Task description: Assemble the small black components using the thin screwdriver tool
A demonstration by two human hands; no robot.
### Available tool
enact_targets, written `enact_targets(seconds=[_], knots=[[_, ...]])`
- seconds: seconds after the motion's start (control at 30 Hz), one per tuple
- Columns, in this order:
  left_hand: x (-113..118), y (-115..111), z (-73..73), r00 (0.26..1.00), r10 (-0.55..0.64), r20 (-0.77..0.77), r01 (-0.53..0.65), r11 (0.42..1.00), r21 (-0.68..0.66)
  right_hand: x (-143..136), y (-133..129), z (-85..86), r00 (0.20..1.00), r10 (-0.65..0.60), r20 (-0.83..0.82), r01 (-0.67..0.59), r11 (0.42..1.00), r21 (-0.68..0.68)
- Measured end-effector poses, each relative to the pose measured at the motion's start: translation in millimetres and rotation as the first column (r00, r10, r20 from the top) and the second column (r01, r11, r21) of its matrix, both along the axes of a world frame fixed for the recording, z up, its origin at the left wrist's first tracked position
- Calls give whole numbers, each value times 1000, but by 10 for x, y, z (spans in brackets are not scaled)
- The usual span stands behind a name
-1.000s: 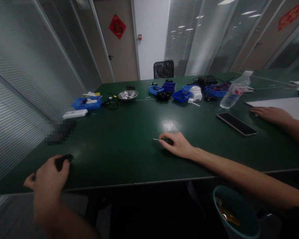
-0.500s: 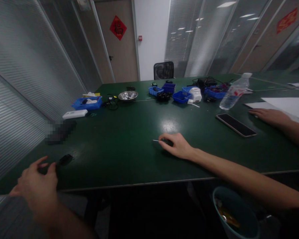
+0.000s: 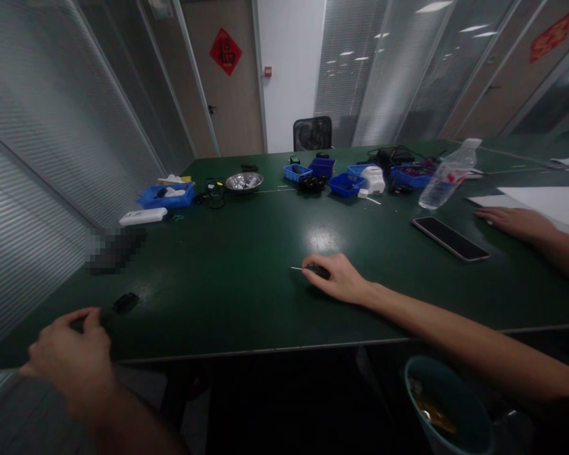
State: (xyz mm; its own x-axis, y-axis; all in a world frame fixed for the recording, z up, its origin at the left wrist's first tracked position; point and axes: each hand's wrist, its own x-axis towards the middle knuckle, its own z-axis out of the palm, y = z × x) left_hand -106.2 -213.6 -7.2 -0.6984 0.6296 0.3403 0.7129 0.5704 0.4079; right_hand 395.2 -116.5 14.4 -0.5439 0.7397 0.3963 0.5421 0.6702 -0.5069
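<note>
My left hand (image 3: 73, 351) is at the table's front left edge, with thumb and index fingertips brought together in a pinch. Whether anything small sits between them is too dark to make out. Just beyond those fingertips a small black object (image 3: 126, 303) lies on the green table (image 3: 237, 284). Near the middle my right hand (image 3: 336, 278) rests on the tabletop, closed around a small screwdriver (image 3: 296, 268). Its dark handle is inside my fingers, and the thin metal shaft points left.
A phone (image 3: 450, 239), a tilted-looking water bottle (image 3: 450, 174) and another person's hand (image 3: 514, 222) on white paper (image 3: 550, 199) are at right. Farther back stand a metal bowl (image 3: 244, 182), blue trays (image 3: 346, 184) and a white power strip (image 3: 143, 217). Below the edge is a bin (image 3: 415, 373).
My left thumb and index finger have closed from apart to a pinch, and that hand has shifted slightly. My right hand keeps its hold on the screwdriver, still in place.
</note>
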Motion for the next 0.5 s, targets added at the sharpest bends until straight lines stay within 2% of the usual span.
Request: enact_targets(seconds=[0.1,0.2,0.27,0.5], knots=[[94,52,67,1000,24,-13,-22,986,166,1,1,-5,1000,1,8,-1,1000,1],[157,116,78,993,-99,-68,108,983,150,6,7,-18,1000,4,12,-4,1000,5],[177,134,63,984,-136,-114,149,982,119,8,10,-26,1000,9,13,-9,1000,12],[261,67,90,976,-173,-135,208,926,314,-3,7,-29,1000,18,19,-19,1000,21]])
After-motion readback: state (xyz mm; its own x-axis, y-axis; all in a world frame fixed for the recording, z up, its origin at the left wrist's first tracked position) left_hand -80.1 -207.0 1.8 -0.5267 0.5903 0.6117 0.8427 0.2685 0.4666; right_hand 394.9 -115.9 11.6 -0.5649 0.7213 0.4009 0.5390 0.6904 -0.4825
